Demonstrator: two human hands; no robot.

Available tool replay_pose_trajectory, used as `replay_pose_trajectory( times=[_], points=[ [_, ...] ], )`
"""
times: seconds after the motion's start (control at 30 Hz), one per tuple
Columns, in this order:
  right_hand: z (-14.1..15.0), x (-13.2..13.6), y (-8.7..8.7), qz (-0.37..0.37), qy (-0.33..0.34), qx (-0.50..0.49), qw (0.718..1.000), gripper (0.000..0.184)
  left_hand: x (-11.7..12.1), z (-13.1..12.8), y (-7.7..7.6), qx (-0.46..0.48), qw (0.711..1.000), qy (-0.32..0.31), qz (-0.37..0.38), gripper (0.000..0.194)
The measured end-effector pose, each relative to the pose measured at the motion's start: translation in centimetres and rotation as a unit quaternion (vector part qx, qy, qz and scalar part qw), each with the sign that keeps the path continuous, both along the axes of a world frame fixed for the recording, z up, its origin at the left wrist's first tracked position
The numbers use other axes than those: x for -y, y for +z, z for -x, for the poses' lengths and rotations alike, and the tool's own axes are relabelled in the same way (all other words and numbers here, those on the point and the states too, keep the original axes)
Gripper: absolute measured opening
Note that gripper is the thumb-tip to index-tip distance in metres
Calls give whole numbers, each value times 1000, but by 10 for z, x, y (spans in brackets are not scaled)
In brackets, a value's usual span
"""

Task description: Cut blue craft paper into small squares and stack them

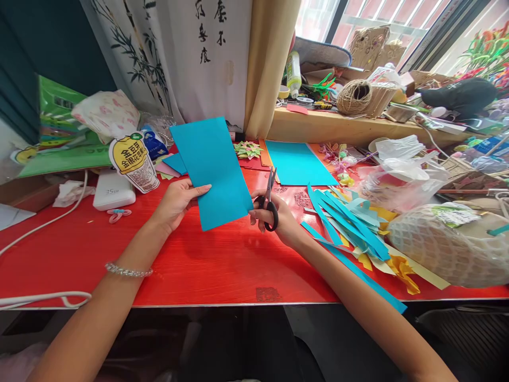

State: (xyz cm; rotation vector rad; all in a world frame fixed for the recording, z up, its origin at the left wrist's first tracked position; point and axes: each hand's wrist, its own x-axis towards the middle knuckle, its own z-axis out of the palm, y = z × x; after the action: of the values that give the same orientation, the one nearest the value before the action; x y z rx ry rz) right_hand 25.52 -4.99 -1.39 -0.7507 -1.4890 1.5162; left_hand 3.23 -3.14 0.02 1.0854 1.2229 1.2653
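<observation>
The left hand (175,206) pinches the blue paper (214,172) at its edge, thumb on top, seemingly to keep the sheet flat above the table (191,265); the right hand (280,217) grips the scissors (270,204), fingers round the handles (blades pointing away), beside the sheet's near corner; cut strips (353,223) lie to the right, probably for elbow room.

Fingers (183,183) of left hand (175,204) partly behind blue sheet (217,175), white cable (50,218) cropped left

Paper sheet (217,175) plain blue; tabletop (191,270) red; curtain (272,63) tan; wall hanging (199,69) white, black bamboo pattern.
</observation>
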Motion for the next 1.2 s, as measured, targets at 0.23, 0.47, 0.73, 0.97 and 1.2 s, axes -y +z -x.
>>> replay_pose_trajectory(
  times=[0.23,0.47,0.73,0.97,1.2],
  points=[
    [-1,5,7,-19,9,8,1000,31,1,-1,-2,8,999,-21,33,31],
    [-4,-2,5,49,-1,65,997,39,-2,2,-1,-1,997,53,-58,31],
    [0,-5,0,38,-56,3,998,37,-1,3,1,-19,987,82,-136,27],
    [1,-7,-7,39,-16,10,999,36,6,-13,-7,-53,994,11,-91,38],
    [0,-6,-8,41,-18,12,999,36,8,-18,-9,-12,1000,-16,-7,38]
  ],
)
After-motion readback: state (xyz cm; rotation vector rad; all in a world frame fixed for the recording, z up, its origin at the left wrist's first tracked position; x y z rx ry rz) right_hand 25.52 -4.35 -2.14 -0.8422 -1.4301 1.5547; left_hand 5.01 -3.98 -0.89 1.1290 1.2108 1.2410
